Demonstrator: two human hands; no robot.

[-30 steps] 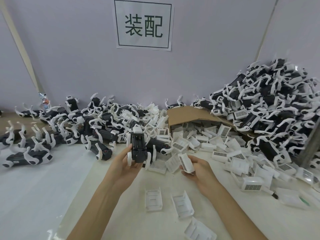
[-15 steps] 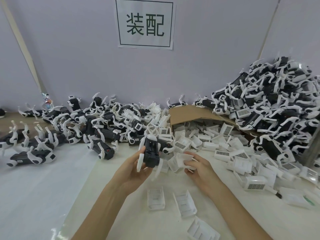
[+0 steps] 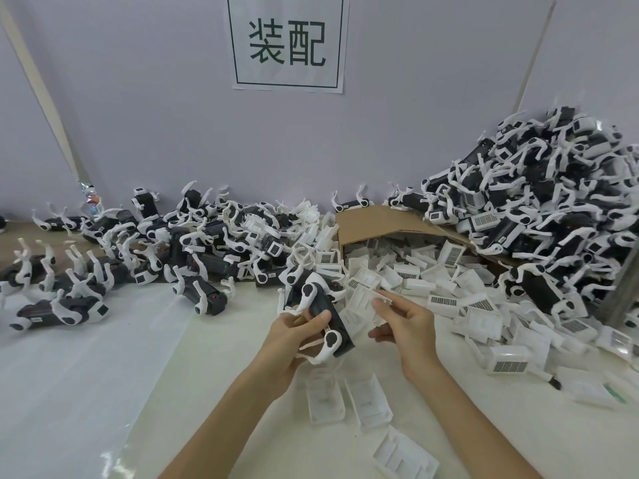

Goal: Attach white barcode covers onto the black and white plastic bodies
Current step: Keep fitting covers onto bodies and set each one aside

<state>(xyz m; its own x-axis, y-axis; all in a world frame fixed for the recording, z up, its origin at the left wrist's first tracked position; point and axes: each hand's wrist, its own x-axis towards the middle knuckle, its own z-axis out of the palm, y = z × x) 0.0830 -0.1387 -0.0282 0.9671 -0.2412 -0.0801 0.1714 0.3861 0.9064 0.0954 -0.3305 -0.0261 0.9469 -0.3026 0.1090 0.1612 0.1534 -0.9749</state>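
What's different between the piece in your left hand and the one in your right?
The body in the left hand is black with white legs; the cover in the right hand is all white. The body is a long block; the cover is a thin shell. Both are held above the table.

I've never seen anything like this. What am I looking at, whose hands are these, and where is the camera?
No machine here: a person works with bare hands, and every picture comes from a camera worn on their head, looking down. The left hand grips a black and white plastic body; the right hand pinches a white cover beside it. On the table lie heaps of bodies, loose covers spilling from a cardboard box, and a sign hangs on the wall.
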